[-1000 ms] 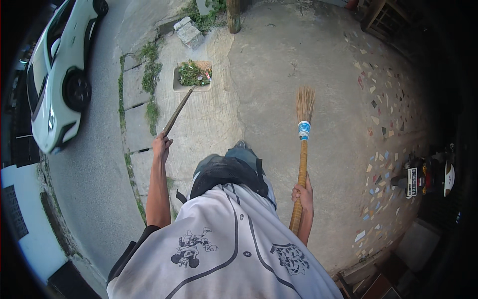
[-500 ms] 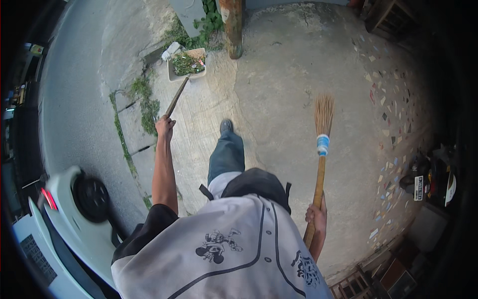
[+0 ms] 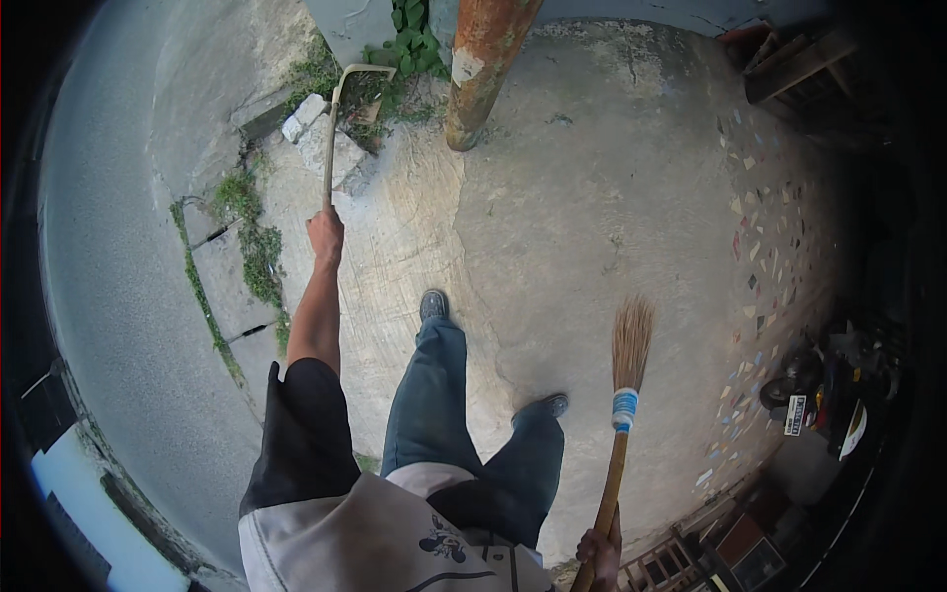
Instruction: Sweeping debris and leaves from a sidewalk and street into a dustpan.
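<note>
My left hand (image 3: 325, 233) is stretched out ahead, closed around the long thin handle of a dustpan (image 3: 345, 99). The handle runs up and away from the hand to the pan's frame, which hangs over weeds and broken concrete blocks. My right hand (image 3: 599, 551) is low at my right side, gripping the wooden stick of a broom (image 3: 623, 390). The broom's straw head points forward just above the concrete, with a blue band below the bristles. My legs in dark trousers stride between the two tools.
A rusty orange pole (image 3: 485, 61) stands ahead near green plants (image 3: 406, 39). A grey road (image 3: 109, 266) curves along the left beyond a weedy cracked kerb (image 3: 237, 247). A parked motorbike (image 3: 829, 395) and wooden crates (image 3: 710, 557) sit at the right.
I have walked forward: the white car has left the view, the rusty pole and plants have come closer. The dustpan now hangs over the broken blocks. Both hands keep their grips.
</note>
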{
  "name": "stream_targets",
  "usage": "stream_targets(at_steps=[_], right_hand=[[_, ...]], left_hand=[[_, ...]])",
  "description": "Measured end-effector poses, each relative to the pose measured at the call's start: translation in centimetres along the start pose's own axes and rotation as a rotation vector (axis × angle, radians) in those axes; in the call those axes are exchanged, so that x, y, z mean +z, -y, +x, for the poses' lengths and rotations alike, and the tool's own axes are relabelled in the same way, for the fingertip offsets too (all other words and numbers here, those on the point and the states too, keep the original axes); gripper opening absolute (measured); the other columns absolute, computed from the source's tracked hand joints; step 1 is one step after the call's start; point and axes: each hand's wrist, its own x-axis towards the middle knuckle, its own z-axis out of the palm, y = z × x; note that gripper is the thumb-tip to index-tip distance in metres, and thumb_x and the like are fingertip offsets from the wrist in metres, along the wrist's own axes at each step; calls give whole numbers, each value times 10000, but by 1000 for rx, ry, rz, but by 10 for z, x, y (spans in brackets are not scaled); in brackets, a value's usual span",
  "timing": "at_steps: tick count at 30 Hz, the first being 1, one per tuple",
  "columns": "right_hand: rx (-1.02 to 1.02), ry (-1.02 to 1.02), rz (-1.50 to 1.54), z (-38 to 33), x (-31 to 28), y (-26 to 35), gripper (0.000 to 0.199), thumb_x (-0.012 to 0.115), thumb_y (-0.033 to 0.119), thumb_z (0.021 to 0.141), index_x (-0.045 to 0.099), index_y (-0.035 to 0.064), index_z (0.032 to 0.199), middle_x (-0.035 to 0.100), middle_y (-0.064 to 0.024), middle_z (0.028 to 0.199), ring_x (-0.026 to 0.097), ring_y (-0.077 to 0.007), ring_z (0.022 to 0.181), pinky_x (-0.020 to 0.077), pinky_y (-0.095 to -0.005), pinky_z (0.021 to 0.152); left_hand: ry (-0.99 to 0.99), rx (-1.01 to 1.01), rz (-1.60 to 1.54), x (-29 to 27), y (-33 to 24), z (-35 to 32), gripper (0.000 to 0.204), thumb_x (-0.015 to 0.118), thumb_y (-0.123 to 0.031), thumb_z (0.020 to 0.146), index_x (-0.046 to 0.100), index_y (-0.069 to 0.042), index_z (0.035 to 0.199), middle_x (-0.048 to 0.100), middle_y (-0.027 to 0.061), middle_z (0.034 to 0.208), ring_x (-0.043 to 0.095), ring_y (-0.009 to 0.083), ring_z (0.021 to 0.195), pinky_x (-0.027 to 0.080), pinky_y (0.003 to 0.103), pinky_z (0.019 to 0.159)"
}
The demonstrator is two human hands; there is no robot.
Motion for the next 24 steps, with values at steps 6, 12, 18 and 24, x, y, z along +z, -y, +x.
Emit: stream_targets(at_steps=[6, 12, 18, 24], right_hand=[[209, -133, 65, 0, 28, 8, 634, 513, -13, 889, 283, 140, 1460, 454, -15, 584, 408, -116, 449, 369, -251, 404], [261, 32, 56, 12, 35, 23, 790, 486, 24, 848, 116, 304, 1488, 370, -9, 576, 360, -102, 426, 319, -245, 375], [243, 128, 19, 18, 58, 34, 802, 477, 17, 841, 104, 298, 1493, 365, -13, 572, 362, -101, 419, 322, -246, 370], [204, 66, -47, 9, 89, 58, 798, 471, 11, 837, 105, 263, 1500, 380, -21, 555, 379, -105, 414, 325, -252, 367]], left_hand=[[29, -44, 103, 60, 50, 22, 340, 456, -58, 870, 442, 53, 1191, 638, 234, 818, 635, 398, 710, 482, 509, 681], [269, -273, 47, 86, 59, 43, 224, 511, -79, 843, 491, 67, 1013, 632, 233, 825, 643, 385, 714, 528, 481, 678], [697, -742, -827, 96, 28, 70, 259, 624, -217, 844, 548, 30, 823, 547, 81, 690, 547, 161, 501, 484, 328, 426], [411, -602, -767, 86, -4, 26, 211, 594, -189, 845, 509, 3, 829, 542, 67, 605, 563, 171, 468, 465, 327, 401]])
